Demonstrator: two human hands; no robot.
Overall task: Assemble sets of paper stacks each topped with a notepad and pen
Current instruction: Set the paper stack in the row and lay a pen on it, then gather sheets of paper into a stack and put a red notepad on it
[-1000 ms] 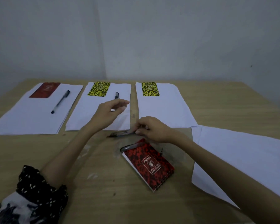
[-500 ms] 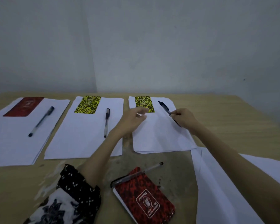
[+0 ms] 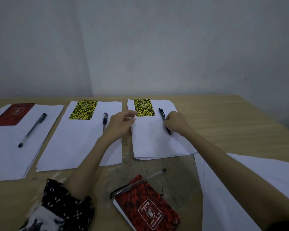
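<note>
Three paper stacks lie in a row. The left stack point(image 3: 10, 147) carries a red notepad point(image 3: 12, 114) and a pen point(image 3: 32, 129). On the middle stack point(image 3: 73, 140) sit a yellow-black notepad point(image 3: 83, 110) and a pen point(image 3: 105, 120). The right stack point(image 3: 155, 139) bears a yellow-black notepad point(image 3: 144, 107). My right hand point(image 3: 177, 122) grips a dark pen point(image 3: 163, 115) lying against that stack's right side. My left hand point(image 3: 120, 123) hovers, fingers loosely curled and empty, between the middle and right stacks. Near me lie a red notepad point(image 3: 148, 207) and a clear pen point(image 3: 137, 182).
Loose white sheets point(image 3: 249, 189) spread over the wooden table point(image 3: 232, 122) at the near right, under my right forearm. A grey wall stands right behind the table's far edge. My patterned left sleeve point(image 3: 65, 200) is at the near left.
My right hand picked a dark pen up near the red notepad and carried it onto the right stack. My left hand moved right toward that stack. The camera tilted up.
</note>
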